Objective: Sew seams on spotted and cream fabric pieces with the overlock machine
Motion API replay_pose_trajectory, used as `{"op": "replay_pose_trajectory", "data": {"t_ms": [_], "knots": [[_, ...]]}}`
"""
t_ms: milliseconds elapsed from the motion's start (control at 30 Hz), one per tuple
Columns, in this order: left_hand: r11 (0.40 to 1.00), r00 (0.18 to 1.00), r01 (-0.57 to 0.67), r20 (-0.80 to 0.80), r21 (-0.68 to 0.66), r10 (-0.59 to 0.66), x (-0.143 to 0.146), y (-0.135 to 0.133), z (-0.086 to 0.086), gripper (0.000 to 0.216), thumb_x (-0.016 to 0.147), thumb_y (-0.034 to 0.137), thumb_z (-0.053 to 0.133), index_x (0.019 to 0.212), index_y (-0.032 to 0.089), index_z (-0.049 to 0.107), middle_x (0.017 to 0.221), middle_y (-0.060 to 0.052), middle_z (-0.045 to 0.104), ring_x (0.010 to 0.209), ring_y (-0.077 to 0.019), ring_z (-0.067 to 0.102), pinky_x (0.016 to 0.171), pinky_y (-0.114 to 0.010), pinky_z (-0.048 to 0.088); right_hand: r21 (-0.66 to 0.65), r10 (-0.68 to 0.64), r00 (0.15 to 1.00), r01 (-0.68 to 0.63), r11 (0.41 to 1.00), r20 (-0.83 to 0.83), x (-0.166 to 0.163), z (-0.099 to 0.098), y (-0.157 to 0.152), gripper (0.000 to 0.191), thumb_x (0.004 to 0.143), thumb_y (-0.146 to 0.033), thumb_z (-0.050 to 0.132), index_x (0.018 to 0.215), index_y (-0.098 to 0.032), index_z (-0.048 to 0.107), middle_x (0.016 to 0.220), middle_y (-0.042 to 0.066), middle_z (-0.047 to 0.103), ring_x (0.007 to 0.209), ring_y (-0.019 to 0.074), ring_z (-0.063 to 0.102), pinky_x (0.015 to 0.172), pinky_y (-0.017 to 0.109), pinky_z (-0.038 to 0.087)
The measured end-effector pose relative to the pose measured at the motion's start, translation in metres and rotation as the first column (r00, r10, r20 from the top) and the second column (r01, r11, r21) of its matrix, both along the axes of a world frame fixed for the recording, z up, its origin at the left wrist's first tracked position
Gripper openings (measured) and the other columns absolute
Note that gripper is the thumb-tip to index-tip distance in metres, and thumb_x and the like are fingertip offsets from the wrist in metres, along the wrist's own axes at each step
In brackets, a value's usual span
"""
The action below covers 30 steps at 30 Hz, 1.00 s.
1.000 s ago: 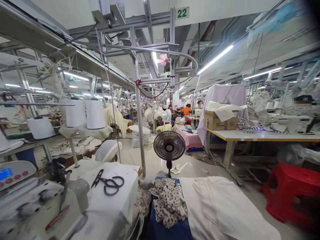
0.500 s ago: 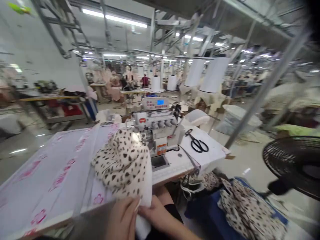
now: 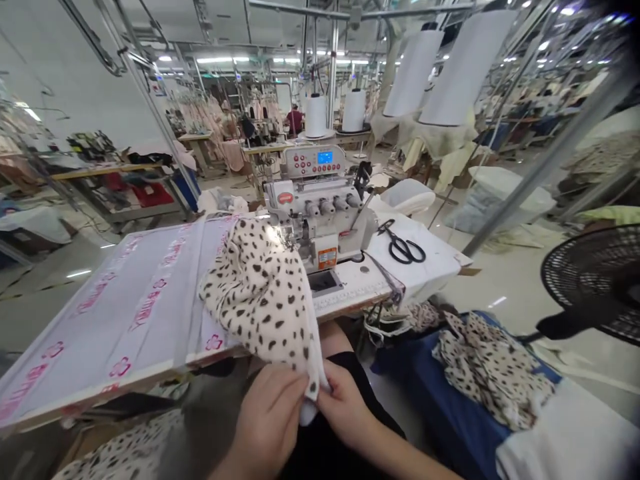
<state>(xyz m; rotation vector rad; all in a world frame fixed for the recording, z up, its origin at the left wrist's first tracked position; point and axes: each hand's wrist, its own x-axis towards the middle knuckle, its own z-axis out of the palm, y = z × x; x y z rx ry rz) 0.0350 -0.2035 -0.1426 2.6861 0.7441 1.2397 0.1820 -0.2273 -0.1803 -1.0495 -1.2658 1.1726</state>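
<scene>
At the left, the tabletop point(image 3: 167, 313) is bare under its pink-printed cover. The spotted cloth point(image 3: 265, 300) lies bunched by its right part and drapes over the front edge, its upper end against the left side of the machine point(image 3: 325, 207). A second ago the view faced the fan and no hand showed; now it is turned to the machine with both hands on the cloth, so attention seems to be on its hanging edge.

The left hand point(image 3: 273, 413) is closed on that edge, back upward, fingers bent and pointing right. Just beside it, the right hand point(image 3: 345, 400) pinches the white border between thumb and fingers, its forearm slanting in from the lower right. Both are below the tabletop's front edge.

Further right are the scissors point(image 3: 397, 239), a spotted bundle point(image 3: 495, 367) on blue fabric point(image 3: 425, 380), and the fan point(image 3: 590, 280).
</scene>
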Motion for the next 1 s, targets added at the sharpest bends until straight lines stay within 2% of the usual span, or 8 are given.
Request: {"op": "replay_pose_trajectory", "data": {"t_ms": [100, 233, 400, 567, 700, 867, 1000], "knots": [[0.999, 0.999, 0.031, -0.034, -0.020, -0.031, 0.007, 0.002, 0.000, 0.025, 0.081, 0.002, 0.045, 0.100, 0.014, 0.056, 0.084, -0.006, 0.056, 0.081, -0.0161, 0.051, 0.073, -0.030, 0.048, -0.021, -0.060, 0.997, 0.061, 0.998, 0.040, 0.001, 0.009, -0.012, 0.026, 0.081, -0.038, 0.055, 0.081, -0.013, 0.059, 0.071, 0.000, 0.050, 0.066, 0.0126, 0.042, 0.062, 0.023, 0.038], [0.995, 0.999, 0.033, 0.001, -0.095, -0.033, 0.007, 0.004, -0.007, 0.030, 0.082, 0.003, 0.046, 0.108, 0.015, 0.055, 0.085, -0.006, 0.054, 0.082, -0.0160, 0.050, 0.073, -0.030, 0.046, -0.090, -0.131, 0.989, 0.137, 0.986, 0.075, 0.003, 0.011, -0.022, 0.024, 0.079, -0.036, 0.057, 0.074, -0.013, 0.054, 0.065, -0.002, 0.044, 0.060, 0.0103, 0.039, 0.056, 0.022, 0.036], [0.990, 0.999, 0.031, 0.046, -0.136, -0.025, 0.006, 0.007, -0.004, 0.024, 0.082, 0.006, 0.048, 0.101, 0.017, 0.058, 0.090, -0.006, 0.053, 0.088, -0.0165, 0.051, 0.077, -0.031, 0.045, -0.142, -0.046, 0.999, 0.043, 0.989, -0.016, 0.004, 0.020, -0.034, 0.028, 0.081, -0.039, 0.056, 0.072, -0.012, 0.055, 0.060, -0.002, 0.048, 0.052, 0.0088, 0.044, 0.050, 0.020, 0.036], [0.983, 0.987, 0.135, 0.109, -0.128, -0.121, 0.003, 0.008, 0.009, 0.021, 0.080, 0.003, 0.047, 0.094, 0.016, 0.057, 0.090, -0.006, 0.057, 0.091, -0.0164, 0.052, 0.079, -0.031, 0.046, -0.172, -0.004, 0.999, -0.004, 0.985, -0.048, 0.003, 0.032, -0.035, 0.034, 0.082, -0.043, 0.053, 0.067, -0.012, 0.053, 0.054, -0.002, 0.048, 0.044, 0.0060, 0.042, 0.043, 0.017, 0.032], [0.979, 0.984, 0.173, 0.064, -0.107, -0.166, 0.001, 0.008, 0.012, 0.025, 0.080, 0.000, 0.047, 0.097, 0.015, 0.057, 0.089, -0.005, 0.058, 0.090, -0.0156, 0.051, 0.080, -0.030, 0.046, -0.171, -0.025, 0.995, 0.008, 0.985, -0.097, 0.004, 0.034, -0.028, 0.037, 0.083, -0.045, 0.052, 0.067, -0.012, 0.050, 0.052, -0.003, 0.045, 0.041, 0.0039, 0.036, 0.039, 0.015, 0.026], [0.979, 0.986, 0.165, 0.034, -0.123, -0.162, -0.001, 0.008, 0.012, 0.025, 0.080, 0.000, 0.048, 0.098, 0.015, 0.057, 0.089, -0.005, 0.057, 0.089, -0.0149, 0.051, 0.078, -0.028, 0.046, -0.157, 0.023, 0.997, -0.035, 0.987, -0.074, 0.008, 0.036, -0.025, 0.037, 0.086, -0.043, 0.049, 0.066, -0.013, 0.049, 0.052, -0.003, 0.044, 0.042, 0.0043, 0.036, 0.040, 0.015, 0.026], [0.979, 0.986, 0.165, 0.005, -0.118, -0.166, 0.001, 0.009, 0.016, 0.025, 0.080, 0.002, 0.049, 0.098, 0.017, 0.058, 0.086, -0.004, 0.058, 0.086, -0.0143, 0.052, 0.074, -0.026, 0.047, -0.203, 0.041, 0.995, -0.059, 0.977, -0.089, 0.012, 0.037, -0.024, 0.040, 0.087, -0.046, 0.045, 0.066, -0.012, 0.049, 0.051, -0.002, 0.046, 0.041, 0.0045, 0.037, 0.039, 0.015, 0.027]]}}
